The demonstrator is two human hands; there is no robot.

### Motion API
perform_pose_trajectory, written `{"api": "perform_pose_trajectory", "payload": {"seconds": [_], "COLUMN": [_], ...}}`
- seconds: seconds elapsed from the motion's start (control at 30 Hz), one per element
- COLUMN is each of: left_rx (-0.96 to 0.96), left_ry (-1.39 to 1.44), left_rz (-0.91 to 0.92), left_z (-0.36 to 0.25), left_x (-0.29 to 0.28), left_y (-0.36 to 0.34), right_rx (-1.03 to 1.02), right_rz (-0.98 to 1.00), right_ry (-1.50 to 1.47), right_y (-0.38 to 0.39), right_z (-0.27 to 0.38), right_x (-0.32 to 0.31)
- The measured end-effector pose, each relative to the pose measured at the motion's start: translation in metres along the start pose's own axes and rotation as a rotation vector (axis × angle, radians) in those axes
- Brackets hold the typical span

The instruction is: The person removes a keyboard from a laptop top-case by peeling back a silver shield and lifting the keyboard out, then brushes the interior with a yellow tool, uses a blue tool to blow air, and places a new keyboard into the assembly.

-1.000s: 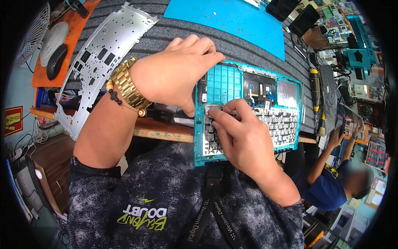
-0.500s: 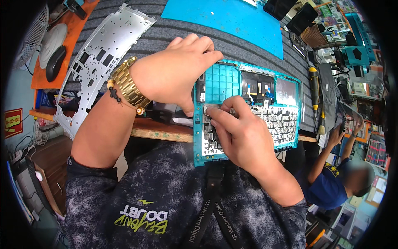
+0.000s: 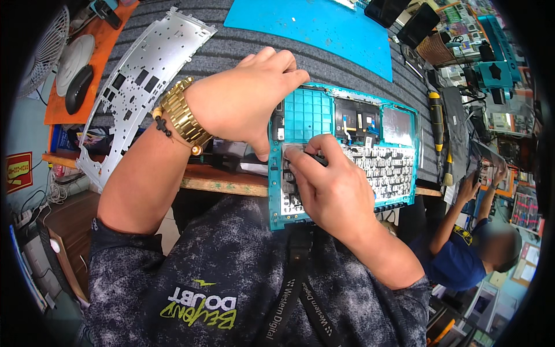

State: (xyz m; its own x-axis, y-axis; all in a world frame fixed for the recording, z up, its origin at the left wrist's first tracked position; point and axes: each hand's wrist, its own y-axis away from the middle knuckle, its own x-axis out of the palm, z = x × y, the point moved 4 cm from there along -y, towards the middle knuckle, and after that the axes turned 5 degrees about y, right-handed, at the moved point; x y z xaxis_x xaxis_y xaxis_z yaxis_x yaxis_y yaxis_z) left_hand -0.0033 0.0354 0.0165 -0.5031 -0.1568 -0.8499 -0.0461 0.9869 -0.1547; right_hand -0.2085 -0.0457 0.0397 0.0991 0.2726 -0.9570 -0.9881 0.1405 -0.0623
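Note:
A teal laptop case (image 3: 302, 111) lies inside up at the table's front edge, its near side reaching past the edge. The white-and-black back of the keyboard (image 3: 399, 173) fills its near half. My left hand (image 3: 243, 107), with a gold watch on the wrist, grips the case's left end, thumb at the side and fingers toward the far corner. My right hand (image 3: 335, 179) is closed over the keyboard's left part, fingertips pressed to its upper left corner. Something dark shows between these fingers; I cannot make out what it is.
A perforated silver metal plate (image 3: 147, 72) lies to the left, overhanging the table edge. A blue mat (image 3: 312, 34) is at the back. Right of the case are a yellow-black screwdriver (image 3: 436, 121) and a brush (image 3: 448, 173). Another person (image 3: 468, 254) works at far right.
My right hand has shifted slightly left, its fingers still at the keyboard's upper left corner. The dark thing between the fingers shows more. My left hand keeps its hold.

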Motion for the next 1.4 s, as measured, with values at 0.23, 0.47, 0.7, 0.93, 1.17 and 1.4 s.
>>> {"api": "perform_pose_trajectory", "payload": {"seconds": [0.23, 0.47, 0.7, 0.93, 1.17, 1.4], "left_rx": [0.0, -0.015, -0.023, -0.026, -0.016, -0.008], "left_ry": [0.002, 0.014, 0.002, 0.004, -0.004, 0.019], "left_rz": [0.002, 0.011, 0.017, 0.022, 0.014, -0.011], "left_z": [0.0, -0.001, -0.001, 0.0, 0.0, 0.003], "left_x": [-0.001, -0.002, -0.001, 0.0, -0.002, 0.0], "left_y": [0.0, 0.001, 0.003, 0.003, 0.002, 0.007], "right_rx": [0.061, 0.072, -0.04, -0.23, -0.35, -0.437], "right_rz": [0.006, 0.0, 0.068, 0.155, 0.21, 0.178], "right_ry": [-0.164, -0.232, -0.024, 0.126, 0.166, 0.254], "right_y": [-0.006, -0.01, -0.022, -0.04, -0.061, -0.054], "right_z": [-0.005, -0.007, -0.006, -0.013, -0.017, -0.01], "right_x": [-0.004, -0.009, -0.025, -0.037, -0.045, -0.044]}}
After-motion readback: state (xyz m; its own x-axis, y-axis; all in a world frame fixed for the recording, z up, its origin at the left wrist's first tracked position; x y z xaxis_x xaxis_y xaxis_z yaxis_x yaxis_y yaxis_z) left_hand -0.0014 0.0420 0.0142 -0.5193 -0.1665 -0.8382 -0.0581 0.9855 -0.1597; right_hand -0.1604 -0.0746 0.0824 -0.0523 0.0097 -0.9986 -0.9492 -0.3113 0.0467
